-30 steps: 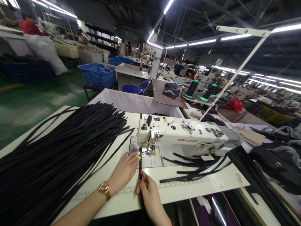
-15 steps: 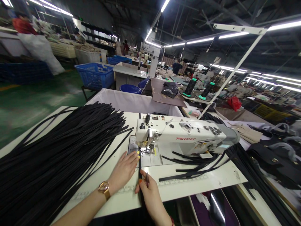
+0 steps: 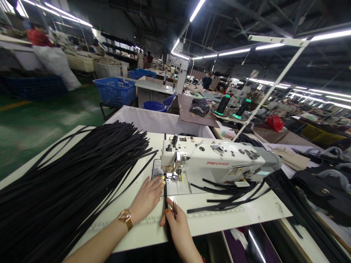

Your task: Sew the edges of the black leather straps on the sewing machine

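A narrow black strap [image 3: 165, 193] runs from the table's front edge up to the needle area of a white sewing machine [image 3: 214, 157]. My left hand [image 3: 148, 195] lies flat beside the presser foot, fingers stretched out, its fingertips against the strap. Nearer the front edge, my right hand [image 3: 177, 223] pinches the strap between thumb and fingers. A small pair of dark pointed thread snips [image 3: 174, 208] is tucked in that same hand. What lies under the left fingertips is hidden.
A big heap of black straps [image 3: 82, 171] covers the table's left side. Several loose straps [image 3: 219, 200] lie under the machine arm, by a printed ruler [image 3: 214, 211]. Behind are a pale cloth-lined bin [image 3: 153, 118], thread cones [image 3: 222, 105] and a blue basket [image 3: 115, 91].
The whole view has shifted slightly, so everything sits a little further right and lower. Both hands keep about the same places on the strap.
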`<control>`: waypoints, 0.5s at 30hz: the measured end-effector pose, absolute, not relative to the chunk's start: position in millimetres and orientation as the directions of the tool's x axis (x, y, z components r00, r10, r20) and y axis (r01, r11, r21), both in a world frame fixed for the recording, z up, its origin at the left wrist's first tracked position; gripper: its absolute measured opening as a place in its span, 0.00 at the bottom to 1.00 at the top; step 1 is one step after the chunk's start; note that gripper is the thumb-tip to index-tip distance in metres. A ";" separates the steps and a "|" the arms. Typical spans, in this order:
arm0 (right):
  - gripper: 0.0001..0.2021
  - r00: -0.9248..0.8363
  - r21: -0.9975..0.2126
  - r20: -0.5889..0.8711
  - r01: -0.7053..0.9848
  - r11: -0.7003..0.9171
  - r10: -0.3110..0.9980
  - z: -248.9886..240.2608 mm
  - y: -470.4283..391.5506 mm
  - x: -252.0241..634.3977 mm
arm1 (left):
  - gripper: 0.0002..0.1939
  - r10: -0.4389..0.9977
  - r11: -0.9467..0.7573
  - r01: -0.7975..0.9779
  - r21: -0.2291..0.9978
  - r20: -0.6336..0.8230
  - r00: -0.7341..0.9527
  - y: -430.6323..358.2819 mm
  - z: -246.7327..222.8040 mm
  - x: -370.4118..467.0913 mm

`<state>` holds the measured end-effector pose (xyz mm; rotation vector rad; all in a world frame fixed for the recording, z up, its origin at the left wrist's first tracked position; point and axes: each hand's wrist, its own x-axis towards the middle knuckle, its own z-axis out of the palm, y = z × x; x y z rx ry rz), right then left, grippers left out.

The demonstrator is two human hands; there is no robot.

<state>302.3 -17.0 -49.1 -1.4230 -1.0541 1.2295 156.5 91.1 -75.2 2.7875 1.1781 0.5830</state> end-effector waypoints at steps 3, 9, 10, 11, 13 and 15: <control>0.26 0.123 -0.983 -0.177 0.025 -0.181 0.977 -52.8 -17.9 303.5 | 0.20 0.702 -0.707 0.677 0.203 0.321 0.636 91.5 -76.6 156.5; 0.27 0.105 -0.980 -0.178 0.066 -0.186 0.978 -51.7 -18.3 306.5 | 0.20 0.694 -0.714 0.665 0.219 0.342 0.633 89.5 -79.4 154.3; 0.28 0.100 -0.979 -0.179 0.077 -0.187 0.979 -50.4 -18.6 307.3 | 0.20 0.688 -0.721 0.655 0.226 0.347 0.638 92.7 -77.9 153.1; 0.29 0.095 -0.978 -0.180 0.085 -0.188 0.979 -49.5 -19.3 308.2 | 0.19 0.681 -0.729 0.641 0.239 0.350 0.644 98.5 -75.6 151.9; 0.31 0.078 -0.976 -0.183 0.106 -0.191 0.980 -50.5 -22.7 310.3 | 0.18 0.674 -0.738 0.618 0.272 0.357 0.647 119.1 -68.3 150.0; 0.33 0.059 -0.970 -0.182 0.153 -0.189 0.981 -55.8 -28.6 313.1 | 0.17 0.683 -0.729 0.615 0.299 0.373 0.628 150.1 -58.5 150.7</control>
